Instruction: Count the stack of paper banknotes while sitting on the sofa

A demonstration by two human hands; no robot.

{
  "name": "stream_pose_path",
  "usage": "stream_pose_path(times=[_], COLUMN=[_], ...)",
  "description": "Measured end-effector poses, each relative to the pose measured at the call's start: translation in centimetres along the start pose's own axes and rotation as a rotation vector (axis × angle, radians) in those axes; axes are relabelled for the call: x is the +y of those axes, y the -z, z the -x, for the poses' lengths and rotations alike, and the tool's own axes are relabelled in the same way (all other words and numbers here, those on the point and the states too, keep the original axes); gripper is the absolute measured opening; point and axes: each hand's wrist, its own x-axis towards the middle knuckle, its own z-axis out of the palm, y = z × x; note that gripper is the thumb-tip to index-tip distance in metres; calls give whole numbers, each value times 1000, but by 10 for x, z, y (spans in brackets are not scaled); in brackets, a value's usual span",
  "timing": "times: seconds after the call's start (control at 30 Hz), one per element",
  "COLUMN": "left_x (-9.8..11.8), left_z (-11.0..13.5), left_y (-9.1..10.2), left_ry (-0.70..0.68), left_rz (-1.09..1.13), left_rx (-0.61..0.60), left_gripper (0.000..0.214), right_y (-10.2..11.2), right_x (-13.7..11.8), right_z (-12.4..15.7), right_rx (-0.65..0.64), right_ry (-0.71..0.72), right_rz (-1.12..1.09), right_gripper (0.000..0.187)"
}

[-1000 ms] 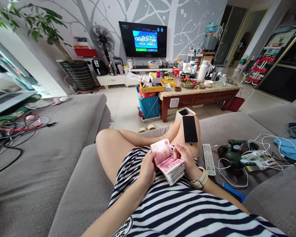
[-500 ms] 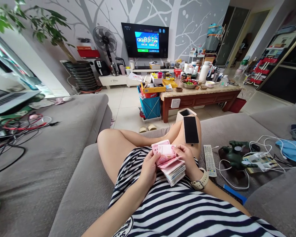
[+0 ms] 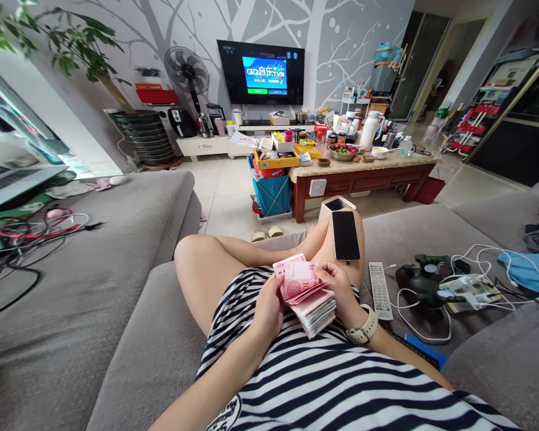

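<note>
I sit on a grey sofa (image 3: 117, 335) in a striped shirt. A thick stack of pink banknotes (image 3: 312, 305) rests over my lap. My left hand (image 3: 269, 308) grips the stack from the left, its thumb on the top notes. My right hand (image 3: 339, 287), with a watch on the wrist, pinches the right edge of a lifted note (image 3: 299, 278). A black phone (image 3: 345, 235) lies on my right knee, just beyond the right hand.
A white remote (image 3: 379, 289), a dark green toy (image 3: 424, 281) and tangled white cables (image 3: 480, 281) lie on the sofa at my right. Cables and a laptop (image 3: 9, 182) are at the left. A cluttered coffee table (image 3: 363, 167), a fan and a lit TV (image 3: 263, 72) stand ahead.
The top note, raised a second ago, has been folded down toward the stack, and another is lifted. Both hands stay on the money. The view shifted slightly.
</note>
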Motion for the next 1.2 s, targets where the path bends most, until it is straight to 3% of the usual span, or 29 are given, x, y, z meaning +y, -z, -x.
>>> stream_pose_path(times=[0.77, 1.2], left_x=[-1, 0], left_z=[-1, 1], left_y=[1, 3], left_ry=[-2, 39], left_rz=[-13, -42], left_rx=[10, -63], left_gripper=[29, 34], right_y=[-7, -1], right_x=[-11, -2], right_z=[5, -1], right_rx=[-28, 0], right_ry=[5, -25], right_rz=[22, 24], right_gripper=[37, 34])
